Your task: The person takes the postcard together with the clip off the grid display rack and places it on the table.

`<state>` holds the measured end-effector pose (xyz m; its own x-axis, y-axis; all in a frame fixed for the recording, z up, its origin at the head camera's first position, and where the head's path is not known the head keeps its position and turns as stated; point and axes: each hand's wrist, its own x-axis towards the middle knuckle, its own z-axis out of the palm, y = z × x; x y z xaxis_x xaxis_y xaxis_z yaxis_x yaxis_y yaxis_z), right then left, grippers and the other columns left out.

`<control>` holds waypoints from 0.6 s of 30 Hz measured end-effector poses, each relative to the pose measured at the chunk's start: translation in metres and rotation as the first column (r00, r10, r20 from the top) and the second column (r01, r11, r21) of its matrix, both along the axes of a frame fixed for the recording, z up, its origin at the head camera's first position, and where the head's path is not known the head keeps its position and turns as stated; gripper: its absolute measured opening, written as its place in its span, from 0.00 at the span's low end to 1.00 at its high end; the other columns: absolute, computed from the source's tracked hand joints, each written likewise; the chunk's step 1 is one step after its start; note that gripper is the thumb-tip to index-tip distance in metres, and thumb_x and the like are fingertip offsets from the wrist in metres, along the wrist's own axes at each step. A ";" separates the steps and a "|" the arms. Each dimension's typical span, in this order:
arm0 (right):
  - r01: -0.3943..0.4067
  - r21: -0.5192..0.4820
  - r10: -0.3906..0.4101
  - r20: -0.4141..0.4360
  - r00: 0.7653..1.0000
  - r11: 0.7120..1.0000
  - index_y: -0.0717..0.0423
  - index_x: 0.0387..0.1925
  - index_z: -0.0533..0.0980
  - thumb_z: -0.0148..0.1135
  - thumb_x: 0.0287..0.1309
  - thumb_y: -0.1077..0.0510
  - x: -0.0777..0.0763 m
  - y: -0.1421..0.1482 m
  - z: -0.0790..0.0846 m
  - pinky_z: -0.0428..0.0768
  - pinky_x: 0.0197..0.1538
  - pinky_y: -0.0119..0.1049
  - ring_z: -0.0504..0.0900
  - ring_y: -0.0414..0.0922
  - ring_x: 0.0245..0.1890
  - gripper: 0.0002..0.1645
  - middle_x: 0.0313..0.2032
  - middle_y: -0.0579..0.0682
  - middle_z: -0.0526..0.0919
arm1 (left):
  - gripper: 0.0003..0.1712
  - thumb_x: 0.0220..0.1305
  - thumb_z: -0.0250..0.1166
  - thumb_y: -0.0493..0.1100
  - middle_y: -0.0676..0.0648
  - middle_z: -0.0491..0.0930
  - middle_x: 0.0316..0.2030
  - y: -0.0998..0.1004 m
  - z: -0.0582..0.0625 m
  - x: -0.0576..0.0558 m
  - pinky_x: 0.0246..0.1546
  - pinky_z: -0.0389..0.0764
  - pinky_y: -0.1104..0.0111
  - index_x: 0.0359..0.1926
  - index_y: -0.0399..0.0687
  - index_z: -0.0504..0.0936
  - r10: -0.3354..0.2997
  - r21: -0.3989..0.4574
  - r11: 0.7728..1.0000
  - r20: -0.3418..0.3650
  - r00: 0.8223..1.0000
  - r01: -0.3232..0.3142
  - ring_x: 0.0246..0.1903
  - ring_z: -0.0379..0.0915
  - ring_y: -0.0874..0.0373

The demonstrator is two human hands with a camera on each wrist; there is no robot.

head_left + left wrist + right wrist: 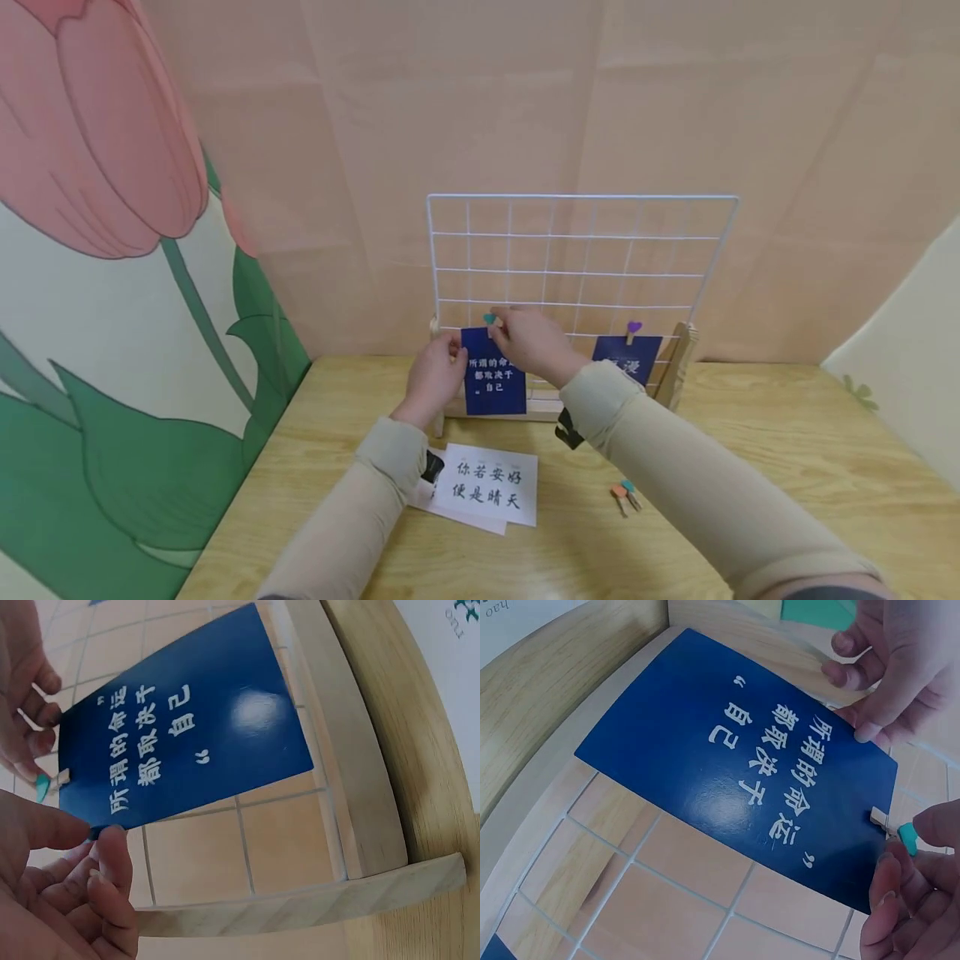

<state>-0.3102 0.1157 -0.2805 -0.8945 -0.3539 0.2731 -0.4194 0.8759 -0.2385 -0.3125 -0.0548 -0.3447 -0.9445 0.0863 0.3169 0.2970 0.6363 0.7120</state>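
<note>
A dark blue card with white Chinese writing [495,390] is held upright against the lower left of the white wire grid [567,272]. My left hand [435,375] pinches its left edge near the top corner, thumb on the printed face. A small wooden clothespin with a teal heart [907,837] sits at the card's top edge, its wooden tip over the face. My right hand [536,340] pinches this clothespin between thumb and fingers, beside the card's upper right corner. In the left wrist view the card [187,724] tilts over the grid wires.
Another blue card [628,357] hangs at the grid's lower right under a purple heart clothespin [634,327]. White cards with black writing [491,485] overlap on the table in front. Orange and teal clothespins [626,497] lie near my right forearm. Wooden feet [677,367] hold the grid.
</note>
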 end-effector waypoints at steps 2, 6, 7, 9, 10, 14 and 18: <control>0.000 -0.017 0.000 0.006 1.000 1.000 0.64 0.67 0.73 0.54 0.77 0.55 0.000 0.000 0.000 0.78 0.30 0.37 0.79 0.43 0.26 0.25 0.35 0.53 0.85 | 0.10 0.75 0.60 0.41 0.44 0.85 0.43 -0.001 0.001 -0.001 0.42 0.81 0.56 0.50 0.41 0.82 0.013 0.004 1.000 -0.003 1.000 -0.013 0.39 0.81 0.50; 0.015 -0.047 -0.014 0.010 1.000 0.999 0.62 0.64 0.76 0.54 0.78 0.54 0.001 -0.001 -0.001 0.74 0.27 0.36 0.77 0.43 0.23 0.22 0.29 0.48 0.82 | 0.09 0.74 0.61 0.42 0.46 0.84 0.41 -0.001 0.002 -0.001 0.42 0.80 0.57 0.48 0.42 0.83 0.013 -0.010 1.000 -0.007 1.000 -0.013 0.38 0.80 0.51; 0.020 -0.055 -0.019 0.010 1.000 0.998 0.61 0.63 0.77 0.54 0.78 0.54 0.001 -0.001 -0.001 0.74 0.27 0.35 0.77 0.42 0.24 0.21 0.29 0.47 0.82 | 0.09 0.74 0.61 0.42 0.46 0.85 0.40 -0.001 0.002 -0.001 0.41 0.80 0.57 0.47 0.43 0.83 0.013 -0.012 1.000 -0.005 1.000 -0.013 0.38 0.80 0.51; 0.032 -0.067 -0.032 0.004 0.999 0.997 0.61 0.61 0.78 0.54 0.78 0.53 0.001 -0.001 -0.002 0.75 0.27 0.36 0.78 0.42 0.24 0.20 0.30 0.47 0.83 | 0.08 0.74 0.61 0.42 0.47 0.84 0.40 -0.001 0.002 -0.001 0.40 0.80 0.57 0.47 0.43 0.83 0.014 -0.021 1.000 0.001 1.000 -0.014 0.37 0.80 0.52; 0.040 -0.073 -0.040 0.000 0.999 0.996 0.60 0.59 0.78 0.54 0.78 0.53 0.002 -0.001 -0.003 0.76 0.27 0.36 0.78 0.43 0.25 0.19 0.30 0.48 0.83 | 0.08 0.74 0.61 0.42 0.47 0.84 0.39 0.000 0.001 0.000 0.39 0.80 0.57 0.46 0.44 0.83 0.016 -0.022 1.000 0.004 1.000 -0.016 0.36 0.80 0.52; 0.054 -0.103 -0.057 -0.025 0.998 0.993 0.59 0.50 0.79 0.56 0.77 0.52 0.003 0.000 -0.006 0.80 0.31 0.40 0.80 0.45 0.28 0.14 0.33 0.50 0.84 | 0.07 0.74 0.61 0.41 0.47 0.84 0.39 0.001 0.001 0.001 0.38 0.80 0.58 0.45 0.44 0.83 0.022 -0.035 0.999 0.007 1.000 -0.022 0.35 0.80 0.52; 0.039 -0.121 -0.045 -0.049 0.998 0.992 0.57 0.44 0.78 0.58 0.76 0.53 0.004 0.002 -0.008 0.79 0.33 0.41 0.79 0.46 0.28 0.11 0.32 0.50 0.83 | 0.07 0.74 0.61 0.41 0.46 0.85 0.40 0.001 0.002 0.003 0.38 0.80 0.57 0.45 0.44 0.82 0.028 -0.045 0.999 0.006 1.000 -0.028 0.36 0.80 0.51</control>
